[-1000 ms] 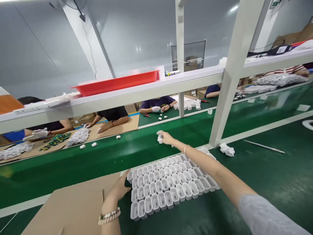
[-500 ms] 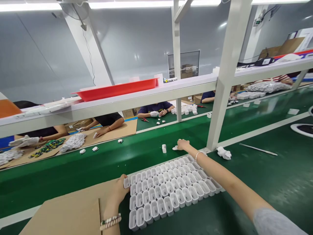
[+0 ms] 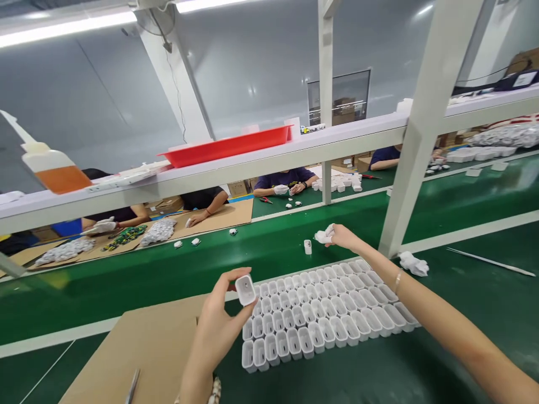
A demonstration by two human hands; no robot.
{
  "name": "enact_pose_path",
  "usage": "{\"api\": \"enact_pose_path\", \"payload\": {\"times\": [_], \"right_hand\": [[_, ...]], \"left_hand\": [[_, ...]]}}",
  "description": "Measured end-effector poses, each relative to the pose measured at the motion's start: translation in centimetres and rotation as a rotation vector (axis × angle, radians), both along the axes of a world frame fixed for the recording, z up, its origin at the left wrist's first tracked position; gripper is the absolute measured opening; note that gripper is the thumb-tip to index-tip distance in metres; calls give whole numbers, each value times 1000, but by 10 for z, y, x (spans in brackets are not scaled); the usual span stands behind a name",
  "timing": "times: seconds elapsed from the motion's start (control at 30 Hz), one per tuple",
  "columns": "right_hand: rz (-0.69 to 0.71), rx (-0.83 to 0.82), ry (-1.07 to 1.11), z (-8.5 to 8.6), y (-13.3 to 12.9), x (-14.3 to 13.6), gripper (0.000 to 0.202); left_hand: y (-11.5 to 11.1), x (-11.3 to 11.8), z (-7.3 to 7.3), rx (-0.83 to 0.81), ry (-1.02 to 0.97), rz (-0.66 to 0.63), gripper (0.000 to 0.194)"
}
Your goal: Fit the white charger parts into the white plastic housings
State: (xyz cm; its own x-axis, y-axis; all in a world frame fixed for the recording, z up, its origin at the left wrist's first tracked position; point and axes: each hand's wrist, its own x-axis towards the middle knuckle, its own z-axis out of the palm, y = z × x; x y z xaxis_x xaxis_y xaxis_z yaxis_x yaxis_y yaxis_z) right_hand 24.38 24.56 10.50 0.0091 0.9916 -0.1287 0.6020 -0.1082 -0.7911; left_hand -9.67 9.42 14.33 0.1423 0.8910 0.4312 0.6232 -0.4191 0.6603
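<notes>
The left hand (image 3: 219,314) pinches a white cup (image 3: 245,290) by the left end of the rowed cups (image 3: 309,312). Farther right, the right hand (image 3: 343,237) pinches a white piece (image 3: 323,235) over the green belt (image 3: 269,247).

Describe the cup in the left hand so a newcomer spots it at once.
On the dark green tabletop stand rows of white cups. By their far left corner, the left hand grips one cup. Unlike those in the rows, it is held up and tilted, opening towards the camera.
</notes>
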Motion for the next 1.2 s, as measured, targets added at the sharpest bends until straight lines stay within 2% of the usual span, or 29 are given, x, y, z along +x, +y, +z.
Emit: {"api": "enact_pose_path", "payload": {"times": [0.07, 0.2, 0.27, 0.33, 0.43, 0.5, 0.63, 0.73, 0.9, 1.07, 1.2], "right_hand": [[110, 79, 186, 12, -22, -16, 28], [350, 204, 506, 31, -78, -60, 52], [485, 301, 680, 36, -103, -78, 50], [580, 434, 791, 38, -123, -89, 42], [636, 672, 758, 40, -138, -96, 37], [656, 830, 694, 40, -142, -96, 38], [649, 1033, 553, 38, -144, -98, 44], [651, 1073, 484, 35, -146, -100, 47], [703, 1046, 485, 33, -148, -100, 51], [666, 1032, 465, 33, -149, -100, 47], [631, 949, 423, 35, -152, -97, 42]], "left_hand": [[-8, 4, 6, 33, 28, -40, 35], [-18, 7, 11, 80, 64, -92, 41], [-21, 6, 10, 27, 41, -110, 51], [-22, 4, 8, -45, -84, -137, 53], [-21, 2, 3, -126, -422, -207, 36], [-17, 3, -2, -201, -617, -288, 38], [-9, 12, -10, -349, -757, -423, 46], [-5, 19, -11, -388, -759, -448, 47], [-4, 25, -7, -457, -750, -455, 48], [-2, 27, -5, -478, -724, -457, 50], [-1, 27, -4, -499, -705, -450, 51]]}}
